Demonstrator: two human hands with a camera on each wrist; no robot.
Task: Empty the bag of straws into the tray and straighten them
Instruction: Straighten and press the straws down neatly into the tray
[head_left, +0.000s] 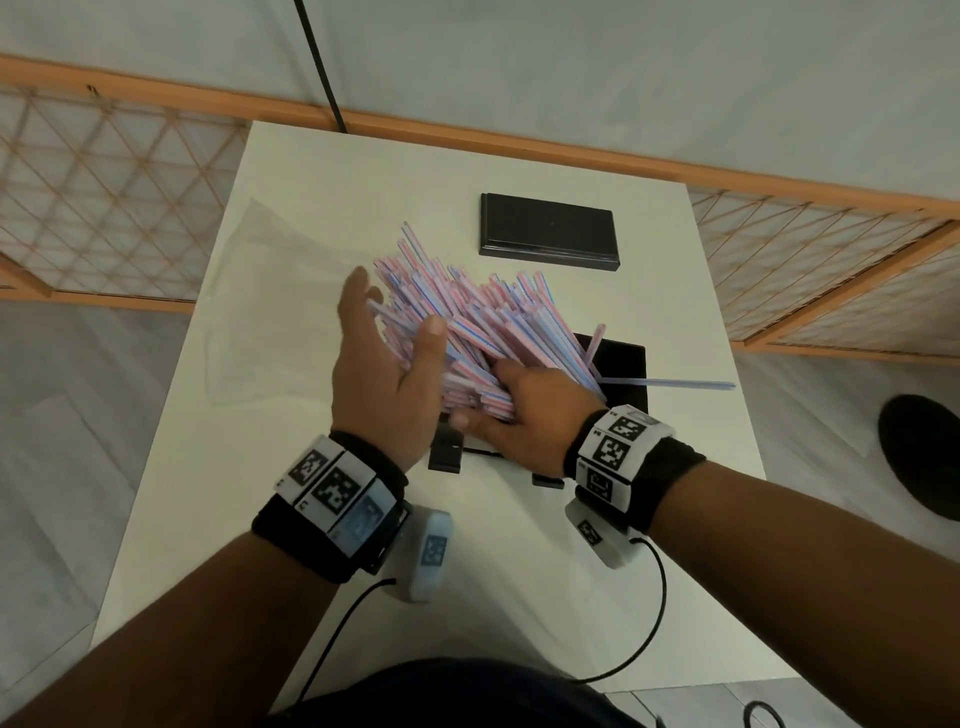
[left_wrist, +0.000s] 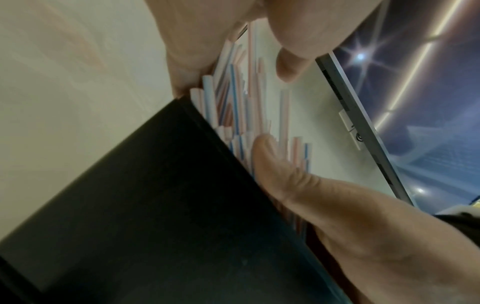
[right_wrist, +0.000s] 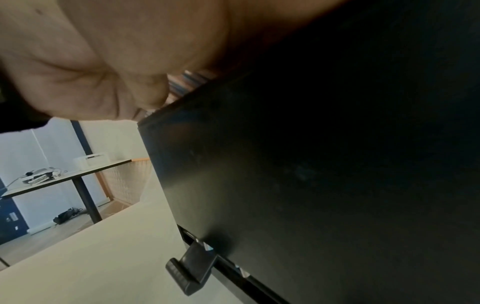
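A thick heap of pink, white and blue striped straws (head_left: 483, 317) lies slanted in the black tray (head_left: 626, 358), their far ends fanning up to the left over its rim. My left hand (head_left: 387, 332) cups the heap's left side, fingers fairly straight and thumb (left_wrist: 270, 162) lying on the straws (left_wrist: 233, 107). My right hand (head_left: 524, 415) presses its palm (right_wrist: 103, 61) against the near straw ends (right_wrist: 187, 82) at the tray's front wall (right_wrist: 311, 164). One loose straw (head_left: 675, 383) sticks out to the right.
The clear plastic bag (head_left: 260, 291) lies flat on the white table (head_left: 322, 519), left of the tray. A black lid (head_left: 550, 231) sits at the back. A black latch (head_left: 445, 452) juts from the tray's front. Wooden lattice screens flank the table.
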